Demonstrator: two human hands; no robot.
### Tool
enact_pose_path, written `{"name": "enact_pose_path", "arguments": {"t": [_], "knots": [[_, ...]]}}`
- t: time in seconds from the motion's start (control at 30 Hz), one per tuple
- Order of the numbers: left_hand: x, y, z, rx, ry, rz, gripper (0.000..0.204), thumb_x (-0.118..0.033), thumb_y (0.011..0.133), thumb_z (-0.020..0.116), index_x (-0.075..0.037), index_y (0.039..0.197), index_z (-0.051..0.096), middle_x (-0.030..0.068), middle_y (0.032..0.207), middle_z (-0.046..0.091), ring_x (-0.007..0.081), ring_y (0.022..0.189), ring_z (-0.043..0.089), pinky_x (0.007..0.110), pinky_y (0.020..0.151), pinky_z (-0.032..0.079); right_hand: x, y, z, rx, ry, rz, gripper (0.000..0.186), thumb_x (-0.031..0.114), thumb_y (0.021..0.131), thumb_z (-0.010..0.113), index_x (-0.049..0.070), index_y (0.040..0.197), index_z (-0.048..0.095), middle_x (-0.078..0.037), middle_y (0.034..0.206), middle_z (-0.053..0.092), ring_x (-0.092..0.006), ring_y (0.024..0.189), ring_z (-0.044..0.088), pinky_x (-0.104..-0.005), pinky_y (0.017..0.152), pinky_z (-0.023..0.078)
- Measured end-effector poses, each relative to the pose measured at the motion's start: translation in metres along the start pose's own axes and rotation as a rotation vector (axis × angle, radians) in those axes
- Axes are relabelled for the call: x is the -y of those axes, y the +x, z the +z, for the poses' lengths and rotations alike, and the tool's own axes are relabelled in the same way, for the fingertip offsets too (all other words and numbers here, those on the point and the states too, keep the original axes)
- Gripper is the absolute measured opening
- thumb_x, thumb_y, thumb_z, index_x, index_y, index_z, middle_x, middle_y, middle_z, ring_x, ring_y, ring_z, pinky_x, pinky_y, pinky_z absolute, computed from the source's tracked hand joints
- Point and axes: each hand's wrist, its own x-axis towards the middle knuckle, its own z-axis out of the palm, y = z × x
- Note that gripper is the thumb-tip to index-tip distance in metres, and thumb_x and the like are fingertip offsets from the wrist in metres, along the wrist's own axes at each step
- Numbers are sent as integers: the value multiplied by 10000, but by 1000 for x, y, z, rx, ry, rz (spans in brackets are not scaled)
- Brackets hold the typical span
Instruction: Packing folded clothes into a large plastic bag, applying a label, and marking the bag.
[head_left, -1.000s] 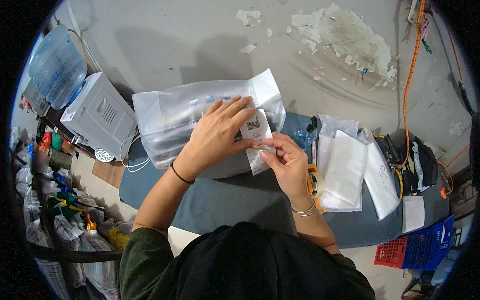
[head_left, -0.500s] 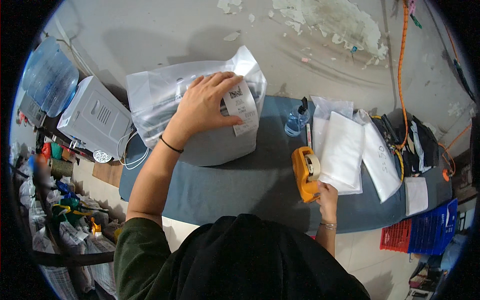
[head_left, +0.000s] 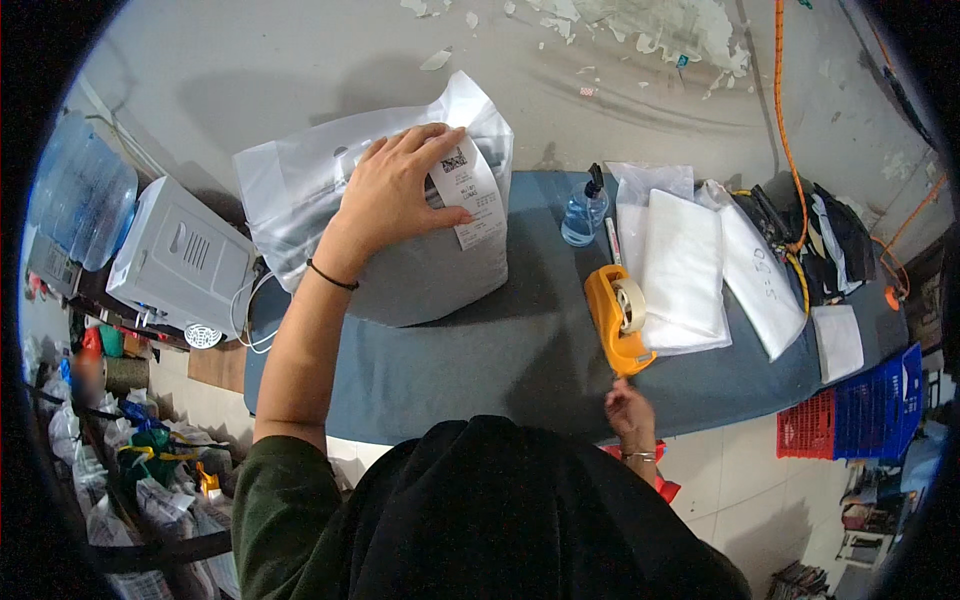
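On the left of the table stands a bulky white plastic bag (head_left: 440,280), its contents showing dimly through it. My left hand (head_left: 395,190) lies across its upper side and holds a printed paper slip (head_left: 480,215) against it, with the index finger at the slip's top and the thumb on its face. A yellow tape dispenser (head_left: 605,320) with a tape roll sits right of centre. My right hand (head_left: 630,412) is just off the dispenser's near end, fingers curled and pinched together. Whatever they grip is too small to make out.
Beside the dispenser are a blue spray bottle (head_left: 584,215), a marker (head_left: 612,242) and folded white plastic bags (head_left: 683,265). A white appliance (head_left: 185,260) adjoins the table's left end. Red and blue crates (head_left: 875,405) stand off the right edge, near an orange hanging cord (head_left: 783,110).
My right hand has drawn back from the dispenser's near end toward me, its fingers now curled closer together. My left hand stays on the bag and slip. The whole view has shifted slightly.
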Motion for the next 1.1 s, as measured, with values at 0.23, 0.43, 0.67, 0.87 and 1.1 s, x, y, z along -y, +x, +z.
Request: {"name": "enact_pose_path", "arguments": {"t": [0.23,0.43,0.67,0.87,1.1], "knots": [[6,-7,-1,2,11,-2,826,-400,557,780,-148,1286,485,64,1260,506,270,1141,500,450,996,350,-14,-27,161,750,-145,-34,88,98,860,601,12,846,593,-33,704,549,-132,634,544,-277,611,462],[-2,-1,1,14,-3,-3,820,-417,574,769,-146,1292,480,62,1258,507,278,1139,500,438,987,354,-15,-11,289,645,-289,-310,243,236,856,642,34,736,581,-20,632,542,-90,549,513,-227,533,421],[12,3,2,52,-15,-11,788,-440,628,745,-145,1305,471,110,1293,478,301,1156,483,438,1008,331,-31,16,277,355,-826,-389,446,418,708,766,22,613,585,-27,519,547,-95,463,510,-237,446,394],[101,8,-60,14,197,-464,504,-304,807,626,-114,1257,501,195,1199,532,325,1125,514,480,997,339,-55,39,271,548,-750,-496,492,455,718,744,-5,622,598,-52,527,570,-128,476,537,-267,480,430],[32,-39,-109,132,351,10,196,-19,667,600,-81,847,648,72,1187,571,224,1002,580,481,1024,325,-38,48,265,589,-742,-358,328,307,765,739,21,687,597,-27,629,588,-102,551,524,-250,539,441]]}}
